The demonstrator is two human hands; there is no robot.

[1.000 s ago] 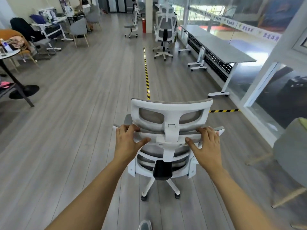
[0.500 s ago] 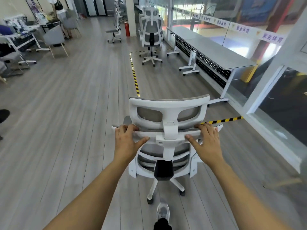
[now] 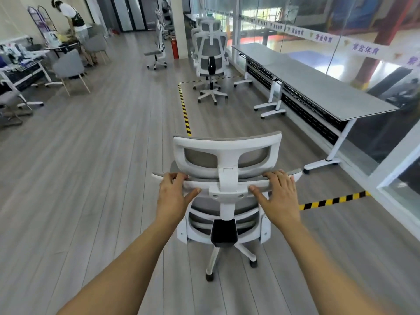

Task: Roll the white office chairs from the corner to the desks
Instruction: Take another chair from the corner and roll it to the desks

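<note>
A white office chair [image 3: 227, 153] with grey mesh stands right in front of me, its back toward me. My left hand [image 3: 173, 194] grips the top rail of the backrest left of the centre post, fingers over the top and thumb underneath. My right hand [image 3: 280, 195] grips the same rail on the right. A row of grey desks [image 3: 318, 87] runs along the glass wall ahead on the right. Several more white chairs [image 3: 211, 62] stand bunched near the desks' far end.
Yellow-black floor tape [image 3: 185, 112] runs ahead and another strip [image 3: 334, 201] crosses to the right. Grey side chairs [image 3: 68, 67] and tables fill the far left, where a person [image 3: 76, 21] stands. A lone white chair [image 3: 158, 51] and a red extinguisher [image 3: 175, 48] stand by a pillar.
The chair has rolled forward along the floor with both hands still on its backrest rail. The desks and the bunched chairs are nearer, and the view has swung slightly left.
</note>
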